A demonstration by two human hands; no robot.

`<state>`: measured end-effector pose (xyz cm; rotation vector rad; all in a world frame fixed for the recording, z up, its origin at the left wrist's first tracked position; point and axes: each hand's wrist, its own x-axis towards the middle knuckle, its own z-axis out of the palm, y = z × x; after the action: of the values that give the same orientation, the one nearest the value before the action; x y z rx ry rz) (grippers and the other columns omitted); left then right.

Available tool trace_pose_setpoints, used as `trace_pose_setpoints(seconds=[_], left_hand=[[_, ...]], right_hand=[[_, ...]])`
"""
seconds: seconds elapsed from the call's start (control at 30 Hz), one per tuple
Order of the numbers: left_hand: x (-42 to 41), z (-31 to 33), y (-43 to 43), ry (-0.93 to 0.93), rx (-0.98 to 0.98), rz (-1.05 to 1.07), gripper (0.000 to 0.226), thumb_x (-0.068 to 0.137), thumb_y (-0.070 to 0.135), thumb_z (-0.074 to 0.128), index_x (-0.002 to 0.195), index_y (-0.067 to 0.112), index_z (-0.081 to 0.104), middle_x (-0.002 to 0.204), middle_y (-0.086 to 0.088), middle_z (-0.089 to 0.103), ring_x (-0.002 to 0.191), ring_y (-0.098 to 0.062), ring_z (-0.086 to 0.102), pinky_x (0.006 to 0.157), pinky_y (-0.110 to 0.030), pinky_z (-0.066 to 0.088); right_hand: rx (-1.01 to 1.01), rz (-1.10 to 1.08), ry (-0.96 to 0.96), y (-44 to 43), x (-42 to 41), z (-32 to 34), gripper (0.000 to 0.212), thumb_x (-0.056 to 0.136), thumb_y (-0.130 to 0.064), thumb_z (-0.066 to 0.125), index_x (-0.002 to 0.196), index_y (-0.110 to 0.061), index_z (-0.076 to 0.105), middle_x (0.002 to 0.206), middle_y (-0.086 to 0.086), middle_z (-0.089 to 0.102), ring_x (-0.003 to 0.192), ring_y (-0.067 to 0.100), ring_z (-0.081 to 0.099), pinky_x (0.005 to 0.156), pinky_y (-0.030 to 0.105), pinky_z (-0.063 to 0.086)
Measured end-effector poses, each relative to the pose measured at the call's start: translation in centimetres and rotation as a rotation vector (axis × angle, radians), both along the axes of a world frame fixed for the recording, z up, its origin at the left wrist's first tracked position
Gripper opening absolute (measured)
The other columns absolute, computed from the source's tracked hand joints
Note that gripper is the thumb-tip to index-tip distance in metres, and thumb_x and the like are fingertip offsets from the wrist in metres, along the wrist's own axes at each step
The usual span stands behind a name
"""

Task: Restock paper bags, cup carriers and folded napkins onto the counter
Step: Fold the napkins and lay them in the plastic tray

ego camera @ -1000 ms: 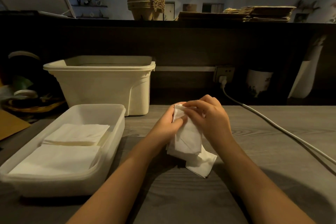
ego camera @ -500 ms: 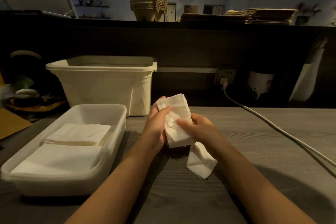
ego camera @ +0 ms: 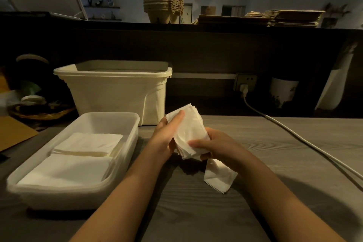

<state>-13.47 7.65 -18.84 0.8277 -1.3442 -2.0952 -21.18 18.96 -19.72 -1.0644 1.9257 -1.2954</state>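
While you gripped the napkin stack

From the head view, your left hand and right hand both curled round it, just right of the tray; a loose napkin lay nearer you.

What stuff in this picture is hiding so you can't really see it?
Head view: what is inside the cream bin; its own front wall hides it.
Head view: how many sheets are in the bunch of napkins; the left hand and right hand cover its edges.
Head view: where the white cable ends; the right edge cuts it off.
Head view: the things in the basket; too dark and blurred.
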Motion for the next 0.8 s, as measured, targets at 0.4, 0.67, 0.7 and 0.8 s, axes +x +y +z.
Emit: trace_pose_setpoints(seconds=[0.4, 0.67, 0.7, 0.8], left_hand=[[-0.1, -0.1, 0.3, 0.136, -0.121, 0.001, 0.016, 0.091, 0.017, 0.057, 0.105, 0.023, 0.053, 0.115, -0.011, 0.057, 0.101, -0.027, 0.059, 0.081, -0.039, 0.054], [-0.1, 0.0, -0.6, 0.156, -0.134, 0.180, 0.025, 0.093, 0.020, 0.054, 0.118, 0.022, 0.049, 0.115, -0.006, 0.054, 0.091, -0.018, 0.057, 0.065, -0.029, 0.051], [-0.1, 0.0, -0.9, 0.158, -0.123, 0.204, 0.027, 0.094, 0.021, 0.053, 0.120, 0.020, 0.049, 0.116, -0.007, 0.055, 0.090, -0.018, 0.057, 0.064, -0.028, 0.050], [0.0, 0.1, -1.7, 0.112, -0.104, 0.246, 0.039, 0.094, 0.028, 0.053, 0.129, 0.014, 0.047, 0.125, -0.011, 0.056, 0.102, -0.022, 0.058, 0.066, -0.028, 0.050]], right_hand=[[0.090, 0.009, 0.056, 0.2, 0.5, 0.4, 0.029, 0.089, -0.034, 0.056, 0.113, -0.020, 0.052, 0.105, 0.000, 0.059, 0.095, 0.017, 0.058, 0.066, 0.020, 0.049], [0.060, 0.039, 0.088, 0.1, 0.3, 0.2, 0.033, 0.086, -0.017, 0.062, 0.117, -0.018, 0.053, 0.099, -0.003, 0.062, 0.087, 0.011, 0.062, 0.066, 0.020, 0.050], [0.047, 0.039, 0.090, 0.1, 0.2, 0.1, 0.031, 0.086, -0.016, 0.062, 0.115, -0.019, 0.054, 0.098, -0.004, 0.062, 0.085, 0.010, 0.063, 0.065, 0.019, 0.051], [0.050, 0.038, 0.130, 0.2, 0.1, 0.2, 0.033, 0.086, -0.014, 0.062, 0.117, -0.018, 0.054, 0.094, -0.008, 0.060, 0.082, 0.006, 0.062, 0.065, 0.018, 0.051]])
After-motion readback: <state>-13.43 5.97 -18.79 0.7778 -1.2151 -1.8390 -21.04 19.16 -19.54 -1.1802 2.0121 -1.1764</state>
